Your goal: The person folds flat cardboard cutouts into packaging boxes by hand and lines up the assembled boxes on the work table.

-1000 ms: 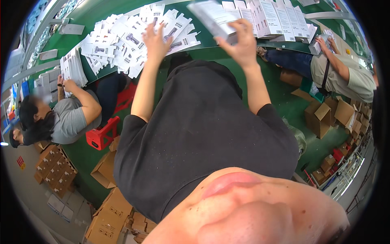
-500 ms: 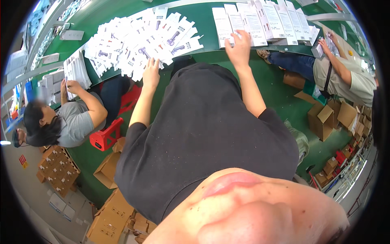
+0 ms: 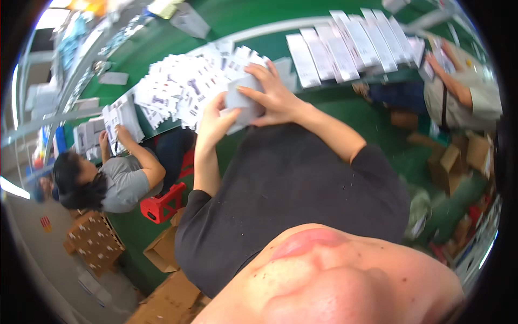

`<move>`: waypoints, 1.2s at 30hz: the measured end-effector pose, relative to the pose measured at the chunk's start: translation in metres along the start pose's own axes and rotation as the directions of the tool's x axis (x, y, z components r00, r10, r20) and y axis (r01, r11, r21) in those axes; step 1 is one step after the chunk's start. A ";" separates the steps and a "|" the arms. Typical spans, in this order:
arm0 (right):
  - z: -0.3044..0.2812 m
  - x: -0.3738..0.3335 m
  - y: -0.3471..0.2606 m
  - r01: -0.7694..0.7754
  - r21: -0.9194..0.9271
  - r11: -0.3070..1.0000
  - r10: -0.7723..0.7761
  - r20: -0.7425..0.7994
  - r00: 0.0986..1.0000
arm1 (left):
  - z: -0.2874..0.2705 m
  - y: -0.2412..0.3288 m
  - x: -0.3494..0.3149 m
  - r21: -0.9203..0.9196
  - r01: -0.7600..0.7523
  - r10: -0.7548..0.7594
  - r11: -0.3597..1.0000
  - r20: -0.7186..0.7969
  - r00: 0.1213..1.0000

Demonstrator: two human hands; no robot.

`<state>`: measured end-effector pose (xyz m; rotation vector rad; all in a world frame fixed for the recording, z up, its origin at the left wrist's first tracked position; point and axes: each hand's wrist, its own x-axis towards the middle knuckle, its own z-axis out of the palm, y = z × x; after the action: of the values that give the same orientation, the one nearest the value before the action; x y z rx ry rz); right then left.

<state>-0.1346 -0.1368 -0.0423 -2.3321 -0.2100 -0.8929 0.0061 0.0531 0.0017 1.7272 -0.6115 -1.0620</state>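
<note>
Between my two hands is a small pale box (image 3: 240, 100), held close to my chest at the table's near edge. Motion blur hides its print and its exact shape. My left hand (image 3: 211, 128) has its thumb and fingers on the box's left side. My right hand (image 3: 279, 98) reaches over it from the right, fingers spread around its top and side. Just beyond them spreads a heap of flat white printed cartons (image 3: 181, 81). To the right, white boxes (image 3: 356, 46) lie overlapping in a slanted row on the green table (image 3: 259, 40).
At the left, a co-worker in a grey shirt (image 3: 127, 181) handles a stack of white cartons (image 3: 123, 116). Another person in a light shirt (image 3: 464, 89) works at the right. A red stool (image 3: 162, 204) and brown cardboard boxes (image 3: 164, 254) stand on the floor.
Both my hands have come together, the right one moving left from the row of boxes. The pale box is now between them. The whole view has shifted slightly.
</note>
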 end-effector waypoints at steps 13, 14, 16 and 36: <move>-0.056 0.036 -0.026 -0.121 0.737 0.665 0.464 -0.281 0.840 | 0.062 0.062 0.055 0.111 -0.870 0.877 0.480 -0.058 0.477; -0.060 0.035 -0.029 -0.114 0.731 0.672 0.457 -0.289 0.841 | 0.067 0.064 0.058 0.110 -0.876 0.882 0.471 -0.054 0.467; -0.068 0.028 -0.037 -0.278 0.734 0.620 0.586 -0.198 0.786 | 0.078 0.067 0.056 -0.187 -0.876 0.886 0.445 -0.052 0.461; -0.056 -0.001 -0.022 -0.432 0.775 0.461 0.668 0.018 0.744 | 0.108 0.014 0.052 -0.161 -0.736 0.741 0.658 -0.042 0.671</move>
<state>-0.1744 -0.1531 0.0006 -1.3035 0.2870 -0.6137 -0.0610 -0.0448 -0.0198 1.1211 -1.0969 -0.5161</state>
